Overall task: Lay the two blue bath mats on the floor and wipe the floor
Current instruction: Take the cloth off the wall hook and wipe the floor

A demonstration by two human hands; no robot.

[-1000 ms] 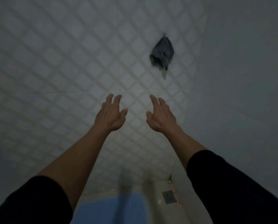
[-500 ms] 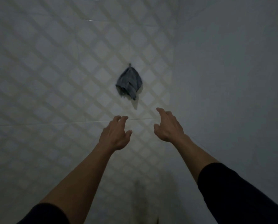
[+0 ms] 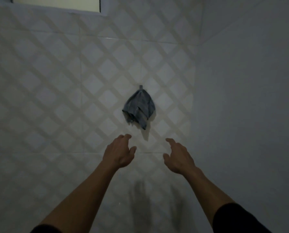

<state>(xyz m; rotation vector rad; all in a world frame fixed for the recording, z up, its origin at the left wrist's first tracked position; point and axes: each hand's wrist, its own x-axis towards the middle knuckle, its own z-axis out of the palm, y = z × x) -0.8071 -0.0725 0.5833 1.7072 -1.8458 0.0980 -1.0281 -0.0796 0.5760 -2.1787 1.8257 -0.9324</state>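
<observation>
A crumpled grey-blue cloth hangs from a small hook on the tiled wall. Both my arms reach up towards it. My left hand is just below and left of the cloth, fingers loosely curled, holding nothing. My right hand is below and right of it, fingers spread and relaxed, also holding nothing. Neither hand touches the cloth. No blue bath mat is in view.
The wall has a diamond-pattern tile. A plain wall meets it at a corner on the right. A window edge shows at the top left. The room is dim.
The view has tilted upward: the cloth sits lower in the frame and nearer my hands. The floor, the blue mat and the drain have dropped out of sight. Both hands stay raised and hold nothing.
</observation>
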